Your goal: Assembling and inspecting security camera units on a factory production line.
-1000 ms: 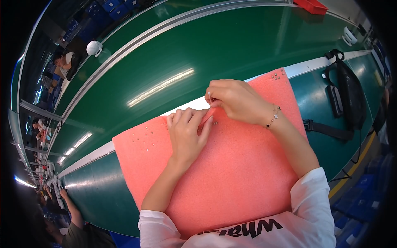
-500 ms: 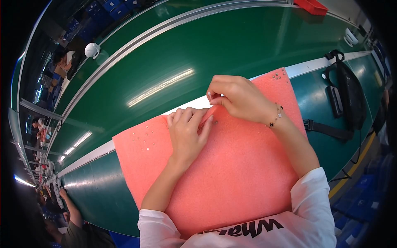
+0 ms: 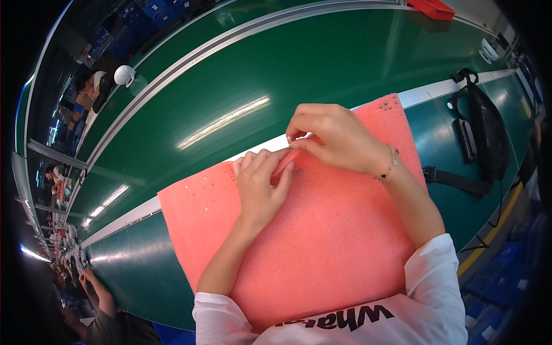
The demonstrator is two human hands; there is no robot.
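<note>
A pink foam sheet (image 3: pixel 339 241) lies in front of me. At its far edge my left hand (image 3: pixel 260 179) grips a raised part of the sheet between thumb and fingers. My right hand (image 3: pixel 330 135) is closed in a pinch just above that raised edge, its fingertips meeting close to my left fingers. Whatever it pinches is too small to make out. Small metal pieces (image 3: pixel 298 171) rest on the foam beside my left thumb. Several tiny ring-like pieces (image 3: pixel 205 194) are scattered on the sheet's left side, and several round metal studs (image 3: pixel 386 104) sit at its far right corner.
Beyond the sheet runs a green conveyor belt (image 3: pixel 322 63) with metal rails. A black bag (image 3: pixel 487 129) with a strap lies on the green table to the right. A red tray (image 3: pixel 434 8) stands at the far right. Other people (image 3: pixel 100 293) sit along the left.
My right fingertips have come slightly down and left, closer to the raised foam edge. The white round thing on the far belt has shifted slightly left. My left hand has barely moved.
</note>
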